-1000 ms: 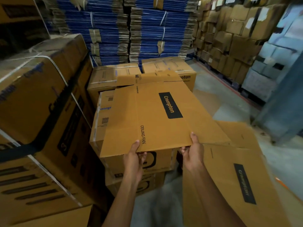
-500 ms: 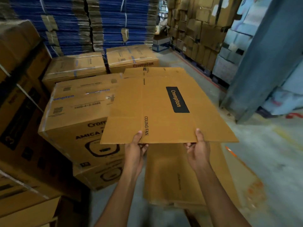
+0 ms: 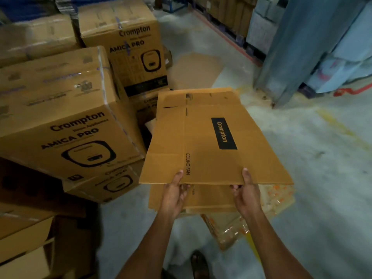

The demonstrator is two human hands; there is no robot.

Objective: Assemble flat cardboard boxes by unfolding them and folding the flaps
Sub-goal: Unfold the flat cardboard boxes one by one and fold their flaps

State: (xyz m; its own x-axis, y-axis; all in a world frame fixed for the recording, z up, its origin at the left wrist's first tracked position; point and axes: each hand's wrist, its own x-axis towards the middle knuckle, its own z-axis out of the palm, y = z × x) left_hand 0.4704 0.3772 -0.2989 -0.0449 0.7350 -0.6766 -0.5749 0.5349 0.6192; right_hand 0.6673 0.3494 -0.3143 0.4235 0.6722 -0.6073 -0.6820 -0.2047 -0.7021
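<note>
One flat cardboard box (image 3: 205, 141), not yet opened out, extends forward from two hands. The left hand (image 3: 173, 196) and right hand (image 3: 246, 198) each pinch its near edge, thumb on top, fingers underneath. Directly below the hands, more flat cardboard (image 3: 209, 198) lies on the floor (image 3: 322, 198). Left of the left hand stand at least four sealed cartons (image 3: 60, 117).

The grey concrete floor (image 3: 322, 198) carries a pile of flat cardboard (image 3: 209, 198). Crinkled clear plastic (image 3: 231, 232) flecked with orange sticks out from under the pile's near and right edges. Left of the pile stand stacked printed boxes (image 3: 66, 121). Beyond the pile a single cardboard sheet (image 3: 195, 69) lies flat. Right of the pile runs a faded yellow line (image 3: 340, 127), with a blue-grey pillar (image 3: 298, 53) further off. Nearer than the pile stands a sandalled foot (image 3: 198, 262).
</note>
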